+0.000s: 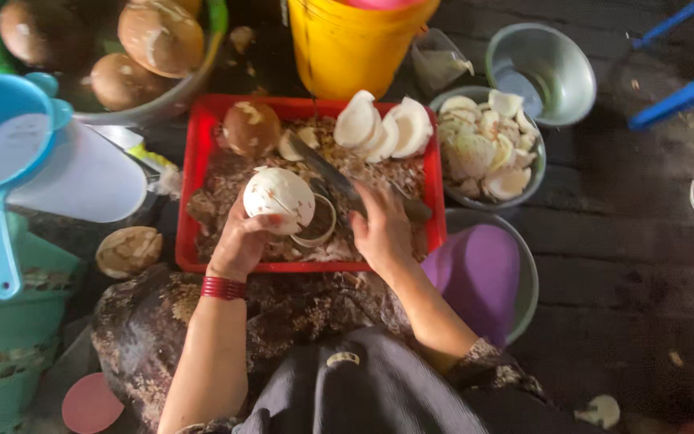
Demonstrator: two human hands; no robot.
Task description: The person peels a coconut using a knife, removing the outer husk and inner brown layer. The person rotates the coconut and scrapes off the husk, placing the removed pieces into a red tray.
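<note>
- As I go over the view from the left edge, I first see a blue strainer [10, 145] that rests over a white jug [82, 181], with green plastic crates [2, 354] below them.
- Behind these stands a metal basin [166, 100] with brown unpeeled coconuts [161, 36], and one brown shell piece [128, 251] lies on the floor just beside the red tray [190, 173].
- My left hand [242, 241] is closed around a peeled white coconut [279, 197]; the fingers wrap it from below and it is held over the front part of the tray, above the brown peelings. A red bangle [222, 288] sits on this wrist.
- Just beside the coconut, inside the tray, there is a small round cup [319, 225]; I cannot tell what is in it.
- My right hand [383, 233] is closed on the handle of a long knife [327, 173]. The blade points away to the upper left, across the tray, and it passes close behind the coconut.
- At the back of the tray lie one half-peeled brown coconut [251, 127] and several white coconut halves [383, 128].
- Behind the tray stands a yellow bucket [351, 48].
- To the right, a metal bowl [533, 173] holds white coconut pieces [483, 153], another metal bowl [560, 68] holds some water, and a purple lid [475, 273] lies in a bowl near my right forearm.
</note>
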